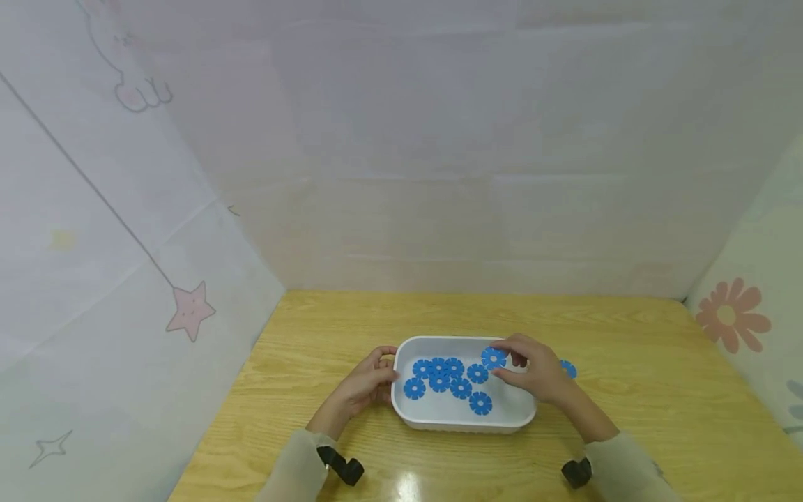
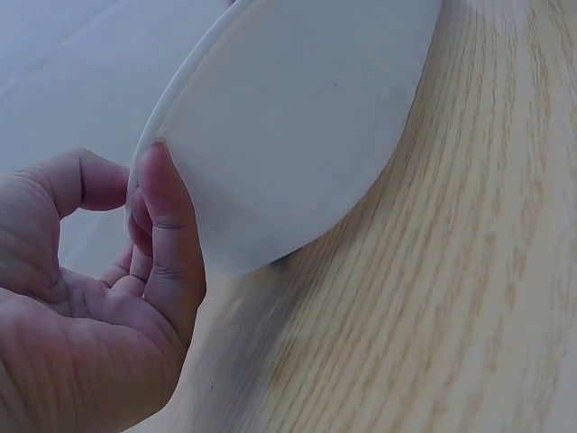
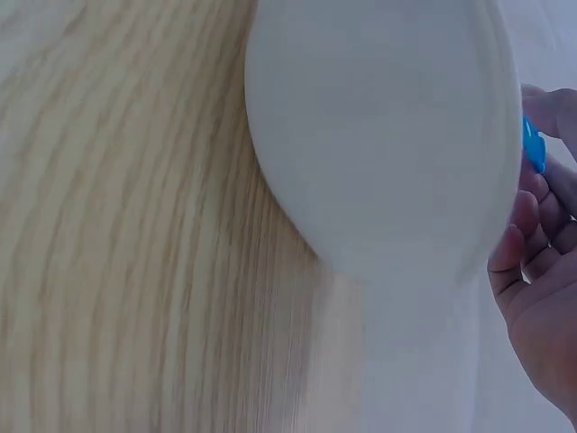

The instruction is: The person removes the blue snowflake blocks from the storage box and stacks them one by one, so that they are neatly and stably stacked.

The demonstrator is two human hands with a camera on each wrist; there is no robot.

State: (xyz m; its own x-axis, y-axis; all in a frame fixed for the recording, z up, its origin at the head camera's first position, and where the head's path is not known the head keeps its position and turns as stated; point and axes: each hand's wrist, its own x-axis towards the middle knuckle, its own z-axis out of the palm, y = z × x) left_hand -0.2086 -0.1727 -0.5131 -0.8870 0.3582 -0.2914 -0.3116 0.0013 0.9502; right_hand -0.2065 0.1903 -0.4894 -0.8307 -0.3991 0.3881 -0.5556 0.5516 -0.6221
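Observation:
A white plastic tub with rounded corners stands on the table, with several blue notched plastic discs lying in it, some overlapping. At the tub's left end my left hand grips the rim; in the left wrist view its thumb lies along the outer wall. Over the tub's right part my right hand pinches one blue notched disc between thumb and fingers. In the right wrist view the tub's wall hides most of that disc, leaving a blue edge beside the fingers.
Another blue disc lies on the table just right of the tub, partly behind my right hand. The wooden table meets a pale cloth backdrop at the back and sides.

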